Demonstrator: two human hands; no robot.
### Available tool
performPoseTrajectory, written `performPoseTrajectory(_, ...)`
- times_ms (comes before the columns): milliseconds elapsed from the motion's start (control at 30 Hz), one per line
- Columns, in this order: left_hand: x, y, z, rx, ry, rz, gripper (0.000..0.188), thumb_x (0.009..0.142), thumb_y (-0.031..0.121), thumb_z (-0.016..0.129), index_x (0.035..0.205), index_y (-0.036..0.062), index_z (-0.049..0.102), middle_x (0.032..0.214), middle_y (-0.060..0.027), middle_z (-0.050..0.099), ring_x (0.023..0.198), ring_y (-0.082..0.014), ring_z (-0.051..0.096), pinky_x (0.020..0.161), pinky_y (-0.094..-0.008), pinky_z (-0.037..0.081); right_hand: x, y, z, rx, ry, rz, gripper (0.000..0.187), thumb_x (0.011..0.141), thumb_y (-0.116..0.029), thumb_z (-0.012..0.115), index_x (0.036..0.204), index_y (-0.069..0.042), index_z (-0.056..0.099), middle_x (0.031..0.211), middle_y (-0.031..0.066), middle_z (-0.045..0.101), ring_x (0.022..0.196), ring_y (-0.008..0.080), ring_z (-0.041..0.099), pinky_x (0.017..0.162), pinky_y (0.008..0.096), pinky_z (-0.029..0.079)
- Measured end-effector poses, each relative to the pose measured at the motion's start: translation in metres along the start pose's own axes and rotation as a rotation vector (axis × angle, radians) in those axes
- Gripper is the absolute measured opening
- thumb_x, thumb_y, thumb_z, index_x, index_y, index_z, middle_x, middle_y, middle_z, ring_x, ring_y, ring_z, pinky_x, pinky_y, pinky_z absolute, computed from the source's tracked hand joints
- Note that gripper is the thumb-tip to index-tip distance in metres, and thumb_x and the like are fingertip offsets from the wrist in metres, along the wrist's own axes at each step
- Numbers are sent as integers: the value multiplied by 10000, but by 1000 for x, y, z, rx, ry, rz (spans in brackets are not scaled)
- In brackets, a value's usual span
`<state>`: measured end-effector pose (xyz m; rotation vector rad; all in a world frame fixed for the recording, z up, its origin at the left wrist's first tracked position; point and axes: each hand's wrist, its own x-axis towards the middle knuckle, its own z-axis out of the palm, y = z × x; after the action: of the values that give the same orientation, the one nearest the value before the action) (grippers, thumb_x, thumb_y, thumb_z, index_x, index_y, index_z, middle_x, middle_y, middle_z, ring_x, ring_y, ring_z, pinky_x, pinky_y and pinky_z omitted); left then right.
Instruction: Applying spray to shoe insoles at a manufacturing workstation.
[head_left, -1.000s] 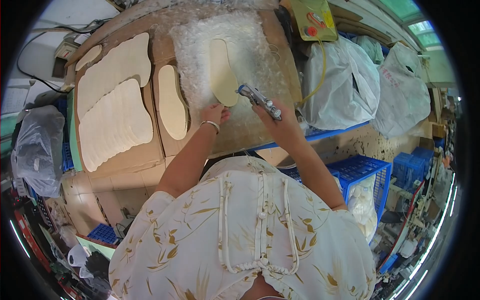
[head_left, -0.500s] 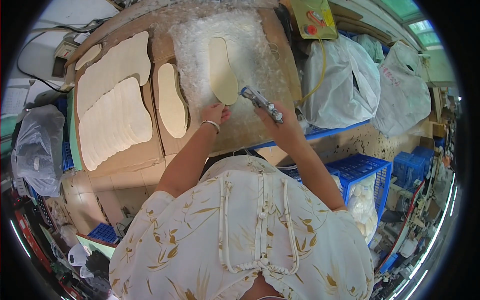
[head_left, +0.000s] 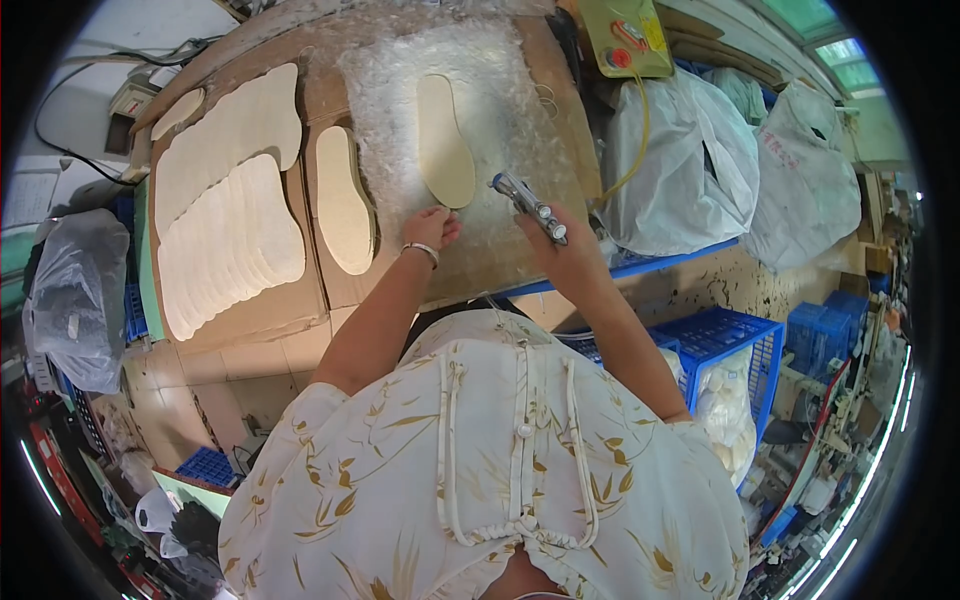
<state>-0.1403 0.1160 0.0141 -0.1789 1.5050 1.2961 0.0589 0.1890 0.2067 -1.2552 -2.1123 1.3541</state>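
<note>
A cream shoe insole (head_left: 444,145) lies on the whitish, fibre-covered patch (head_left: 385,95) of the work table, its heel toward me. My left hand (head_left: 432,229) is closed at the heel edge, fingers curled against the insole's end; the exact contact of the fingertips is partly hidden. In my right hand (head_left: 560,245) is a silver spray gun (head_left: 535,210), gripped by its body. Its nozzle end points up and left, a short gap to the right of the heel. Left of the patch, a small stack of insoles (head_left: 345,205) lies on cardboard.
Overlapping rows of insoles (head_left: 230,240) cover the cardboard at left. A yellow-green can (head_left: 625,40) with a yellow hose (head_left: 640,150) stands at the far right, near white plastic bags (head_left: 685,170). A blue crate (head_left: 725,345) holding white bundles sits below right.
The spray gun in my right hand has shifted slightly right, away from the insole's heel. My left hand and the insole stay nearly where they were.
</note>
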Motion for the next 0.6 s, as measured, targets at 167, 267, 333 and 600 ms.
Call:
performPoseTrajectory(167, -2, -4, -5, -5, -27, 11, 264, 902, 150, 589, 1121, 17, 528, 925, -109, 645, 773, -224, 668, 642, -316, 570, -11, -12, -7, -48, -116, -1, 285, 870, -324, 658, 894, -48, 591, 611, 151, 529, 550, 295, 501, 521, 376, 385)
performPoseTrajectory(267, -6, -8, -10, 15, -30, 22, 258, 898, 160, 593, 1105, 16, 539, 930, -105, 642, 789, -222, 668, 650, -312, 569, -7, -3, -3, -63, -12, 6, 280, 873, -316, 654, 878, -45, 584, 597, 152, 526, 538, 296, 505, 517, 379, 384)
performPoseTrajectory(333, -12, -12, -14, 21, -25, 7, 250, 893, 166, 598, 1088, 17, 550, 944, -101, 639, 811, -220, 667, 658, -308, 566, -12, -3, -8, -72, -27, -27, 286, 873, -319, 653, 873, -42, 581, 585, 153, 522, 528, 305, 498, 514, 385, 385)
performPoseTrajectory(600, -52, -25, -41, 24, -50, -36, 257, 891, 178, 607, 1089, 22, 557, 971, -85, 643, 841, -215, 662, 680, -292, 560, -12, 0, -12, -54, -31, 9, 307, 871, -320, 652, 834, -25, 575, 592, 157, 520, 534, 332, 488, 516, 396, 387)
